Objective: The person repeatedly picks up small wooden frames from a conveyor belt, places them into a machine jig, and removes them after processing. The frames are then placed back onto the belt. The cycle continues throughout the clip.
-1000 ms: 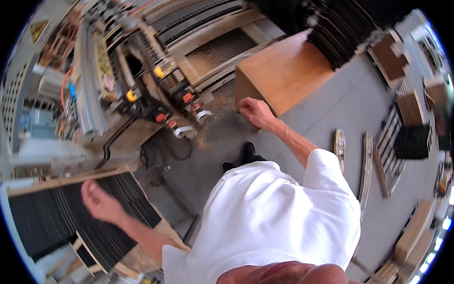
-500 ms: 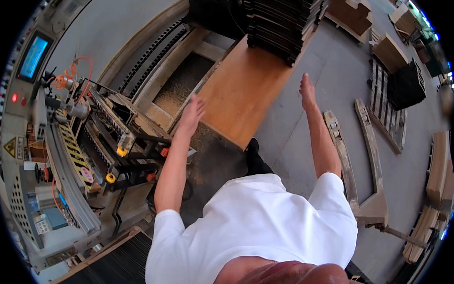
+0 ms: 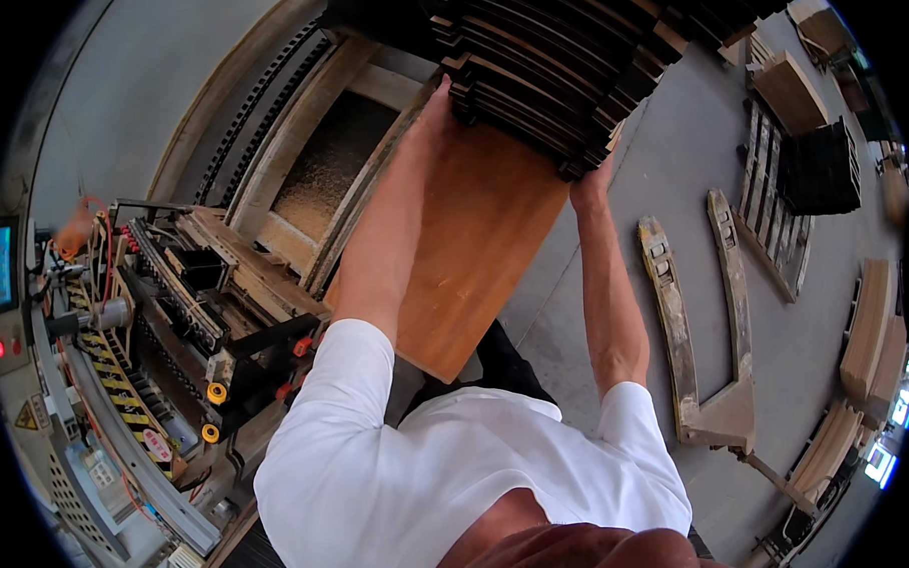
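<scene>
A tall stack of dark, notched-edge boards (image 3: pixel 552 70) stands on the far part of an orange-brown wooden tabletop (image 3: pixel 483 248). My left hand (image 3: pixel 433 116) is against the stack's near left corner, its fingers partly hidden along the edge. At the near right corner, low on the stack, my right hand (image 3: pixel 593 183) grips the board edges, fingers mostly out of sight. Both arms are stretched forward, one on each side of the stack.
To the left is a machine with chain tracks (image 3: pixel 259 121), a sawdust-filled frame (image 3: pixel 316 184) and yellow knobs (image 3: pixel 216 392). On the right lie the forks of a pallet jack (image 3: pixel 671 316), a slatted pallet (image 3: pixel 767 193), a black crate (image 3: pixel 821 169) and stacked boards (image 3: pixel 865 330).
Both hands have moved forward, from apart in the air onto the two sides of the dark stack. My body is closer to the tabletop, and the view has shifted.
</scene>
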Motion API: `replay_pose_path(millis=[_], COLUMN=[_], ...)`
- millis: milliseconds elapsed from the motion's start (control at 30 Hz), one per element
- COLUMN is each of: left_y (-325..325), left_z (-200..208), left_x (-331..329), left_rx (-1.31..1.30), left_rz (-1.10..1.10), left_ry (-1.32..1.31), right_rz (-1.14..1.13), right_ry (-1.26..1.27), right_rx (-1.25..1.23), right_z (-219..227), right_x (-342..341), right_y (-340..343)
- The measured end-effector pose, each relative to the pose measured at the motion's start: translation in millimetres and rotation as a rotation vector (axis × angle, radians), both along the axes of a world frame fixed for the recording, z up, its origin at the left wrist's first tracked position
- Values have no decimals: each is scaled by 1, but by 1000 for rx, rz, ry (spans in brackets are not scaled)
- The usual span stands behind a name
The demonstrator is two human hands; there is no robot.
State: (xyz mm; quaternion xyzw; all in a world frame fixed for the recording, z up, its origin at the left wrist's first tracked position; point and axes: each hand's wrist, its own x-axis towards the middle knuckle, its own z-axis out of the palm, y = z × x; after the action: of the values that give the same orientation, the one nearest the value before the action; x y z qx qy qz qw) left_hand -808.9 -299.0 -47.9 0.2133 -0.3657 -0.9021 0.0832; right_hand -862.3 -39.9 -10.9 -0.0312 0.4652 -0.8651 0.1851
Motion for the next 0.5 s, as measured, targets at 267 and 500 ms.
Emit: replay_pose_path(millis=[267,500], left_y=[21,26], left_z=[40,49], left_x=[28,103], left_rx=[20,-15], left_rz=[-47,-31], left_ry=[116,106], right_rz=[-47,-48], right_ry=[-48,-71], right_rx=[26,63], right_z=[-12,-2], right_x=[23,87], right_y=[3,3])
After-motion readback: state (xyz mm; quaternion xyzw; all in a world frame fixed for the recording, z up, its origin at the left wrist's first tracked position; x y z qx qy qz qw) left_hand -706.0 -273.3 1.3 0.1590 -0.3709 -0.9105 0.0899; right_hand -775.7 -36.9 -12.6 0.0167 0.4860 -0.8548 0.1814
